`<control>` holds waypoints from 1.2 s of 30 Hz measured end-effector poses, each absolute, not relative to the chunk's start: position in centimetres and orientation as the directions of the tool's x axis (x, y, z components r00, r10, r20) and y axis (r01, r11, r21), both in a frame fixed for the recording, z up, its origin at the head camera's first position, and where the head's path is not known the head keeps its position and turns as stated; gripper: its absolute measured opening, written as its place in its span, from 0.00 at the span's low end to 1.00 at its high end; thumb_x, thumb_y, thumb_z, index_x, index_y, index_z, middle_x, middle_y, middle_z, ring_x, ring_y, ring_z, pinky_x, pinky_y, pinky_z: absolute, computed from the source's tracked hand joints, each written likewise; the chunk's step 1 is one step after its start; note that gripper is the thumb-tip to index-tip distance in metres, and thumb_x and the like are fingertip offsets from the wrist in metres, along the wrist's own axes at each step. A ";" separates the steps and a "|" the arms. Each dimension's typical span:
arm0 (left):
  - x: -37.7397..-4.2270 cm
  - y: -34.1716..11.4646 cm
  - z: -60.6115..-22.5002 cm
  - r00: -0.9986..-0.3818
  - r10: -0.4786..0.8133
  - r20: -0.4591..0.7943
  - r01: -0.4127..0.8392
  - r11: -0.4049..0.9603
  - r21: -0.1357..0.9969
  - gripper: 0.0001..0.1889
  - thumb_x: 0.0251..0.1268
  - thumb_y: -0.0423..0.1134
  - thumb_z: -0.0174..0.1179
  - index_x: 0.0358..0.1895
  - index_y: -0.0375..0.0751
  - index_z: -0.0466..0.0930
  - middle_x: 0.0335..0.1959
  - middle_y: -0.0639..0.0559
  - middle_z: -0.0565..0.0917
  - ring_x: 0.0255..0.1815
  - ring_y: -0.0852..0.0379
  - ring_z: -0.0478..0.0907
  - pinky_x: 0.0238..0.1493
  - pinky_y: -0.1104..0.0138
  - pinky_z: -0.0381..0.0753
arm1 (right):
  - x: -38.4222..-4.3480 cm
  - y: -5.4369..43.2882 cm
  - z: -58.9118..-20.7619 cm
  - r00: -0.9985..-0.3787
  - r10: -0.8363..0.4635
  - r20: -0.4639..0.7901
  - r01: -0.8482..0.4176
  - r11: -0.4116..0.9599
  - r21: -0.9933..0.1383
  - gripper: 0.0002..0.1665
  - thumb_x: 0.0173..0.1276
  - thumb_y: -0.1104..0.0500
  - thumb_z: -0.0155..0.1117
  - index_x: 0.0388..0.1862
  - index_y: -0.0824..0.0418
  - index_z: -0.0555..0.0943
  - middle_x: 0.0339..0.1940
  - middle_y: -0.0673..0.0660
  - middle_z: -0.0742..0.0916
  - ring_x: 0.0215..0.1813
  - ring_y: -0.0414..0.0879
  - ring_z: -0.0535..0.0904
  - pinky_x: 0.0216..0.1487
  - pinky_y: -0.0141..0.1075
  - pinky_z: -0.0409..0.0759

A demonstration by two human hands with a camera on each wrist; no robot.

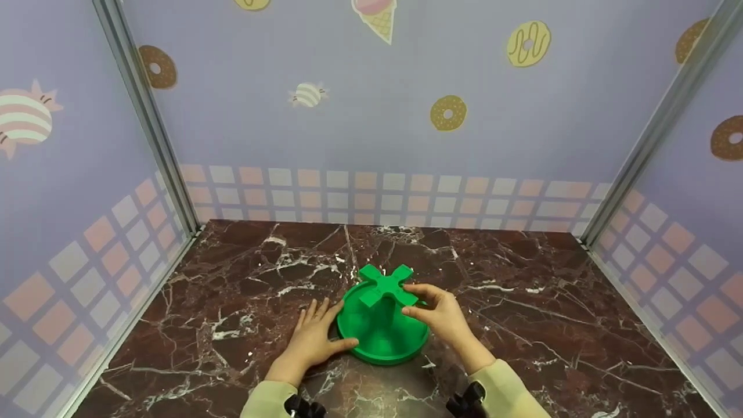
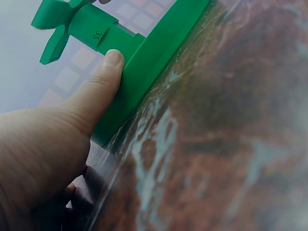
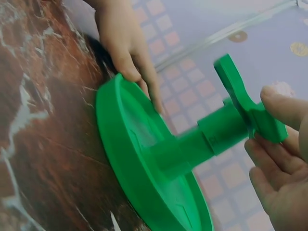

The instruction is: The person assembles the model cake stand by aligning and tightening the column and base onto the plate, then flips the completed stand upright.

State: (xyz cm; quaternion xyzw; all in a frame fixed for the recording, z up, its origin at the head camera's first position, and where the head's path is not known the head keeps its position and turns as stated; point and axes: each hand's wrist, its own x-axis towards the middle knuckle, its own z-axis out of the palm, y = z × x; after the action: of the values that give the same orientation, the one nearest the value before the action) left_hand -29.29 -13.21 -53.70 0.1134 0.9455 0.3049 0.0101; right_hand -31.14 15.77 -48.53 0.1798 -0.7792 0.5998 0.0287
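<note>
A shallow round green dish (image 1: 383, 348) with a raised rim sits on the table. From its middle rises a green post (image 3: 192, 149), topped by a four-armed cross-shaped knob (image 1: 388, 285). On the post's thicker collar (image 2: 91, 26) a small number reads 35. My right hand (image 1: 444, 316) pinches one arm of the knob between thumb and fingers. With fingers spread and fairly straight, my left hand (image 1: 316, 337) rests against the dish's left side, its thumb (image 2: 103, 82) touching the rim. In the left wrist view, its other fingers are mostly hidden.
The dark red marbled table (image 1: 540, 325) has white veins and scattered pale specks. Lilac panels (image 1: 371, 139) with sweets and checks stand at the back and both sides, joined by grey metal posts (image 1: 148, 116).
</note>
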 end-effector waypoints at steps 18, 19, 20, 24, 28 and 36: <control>-29.2 -13.2 -53.5 -0.975 0.215 0.051 0.205 0.797 0.568 0.51 0.58 0.68 0.68 0.81 0.48 0.62 0.83 0.33 0.56 0.85 0.29 0.44 0.84 0.35 0.41 | -28.3 11.9 -48.7 -0.912 -0.019 0.410 -0.387 0.371 -0.844 0.28 0.54 0.58 0.84 0.53 0.63 0.86 0.55 0.62 0.89 0.58 0.59 0.85 0.62 0.55 0.85; -29.2 -13.2 -53.6 -0.975 0.216 0.050 0.205 0.798 0.567 0.51 0.58 0.68 0.68 0.81 0.48 0.62 0.83 0.33 0.56 0.85 0.29 0.44 0.84 0.35 0.41 | -28.2 11.7 -48.7 -0.906 -0.016 0.424 -0.397 0.385 -0.834 0.28 0.53 0.58 0.84 0.53 0.63 0.86 0.55 0.62 0.89 0.57 0.59 0.86 0.62 0.55 0.85; -29.2 -13.2 -53.6 -0.975 0.216 0.049 0.206 0.799 0.565 0.51 0.58 0.68 0.68 0.81 0.48 0.62 0.83 0.33 0.56 0.85 0.29 0.44 0.84 0.35 0.42 | -28.2 11.7 -48.7 -0.901 -0.014 0.433 -0.402 0.398 -0.825 0.28 0.53 0.57 0.84 0.53 0.63 0.86 0.54 0.62 0.89 0.56 0.58 0.86 0.61 0.55 0.85; -29.2 -13.2 -53.5 -0.975 0.218 0.038 0.201 0.796 0.571 0.50 0.58 0.68 0.68 0.81 0.49 0.62 0.83 0.33 0.55 0.85 0.30 0.43 0.84 0.36 0.40 | -28.0 11.7 -48.6 -0.901 -0.022 0.434 -0.401 0.422 -0.813 0.30 0.53 0.54 0.84 0.54 0.62 0.85 0.55 0.60 0.88 0.56 0.58 0.85 0.61 0.54 0.85; -29.1 -13.2 -53.5 -0.975 0.220 0.033 0.198 0.793 0.576 0.51 0.58 0.68 0.68 0.81 0.49 0.61 0.83 0.34 0.55 0.85 0.30 0.43 0.85 0.36 0.39 | -28.3 12.5 -48.3 -0.902 0.001 0.432 -0.400 0.376 -0.836 0.29 0.54 0.55 0.84 0.53 0.62 0.85 0.53 0.59 0.89 0.56 0.57 0.85 0.62 0.53 0.84; -29.2 -13.2 -53.4 -0.975 0.222 0.027 0.197 0.793 0.577 0.52 0.58 0.68 0.68 0.82 0.49 0.60 0.84 0.34 0.54 0.85 0.30 0.43 0.84 0.35 0.40 | -31.7 15.4 -47.4 -0.908 0.012 0.419 -0.405 0.229 -0.885 0.27 0.62 0.65 0.78 0.60 0.66 0.83 0.59 0.65 0.87 0.59 0.54 0.85 0.58 0.33 0.85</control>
State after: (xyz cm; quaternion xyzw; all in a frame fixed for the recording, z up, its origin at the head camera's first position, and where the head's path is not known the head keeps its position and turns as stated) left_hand -29.19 -13.21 -53.38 0.1107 0.9465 0.3023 0.0212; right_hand -31.71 15.41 -47.40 0.1285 -0.7650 0.6073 0.1715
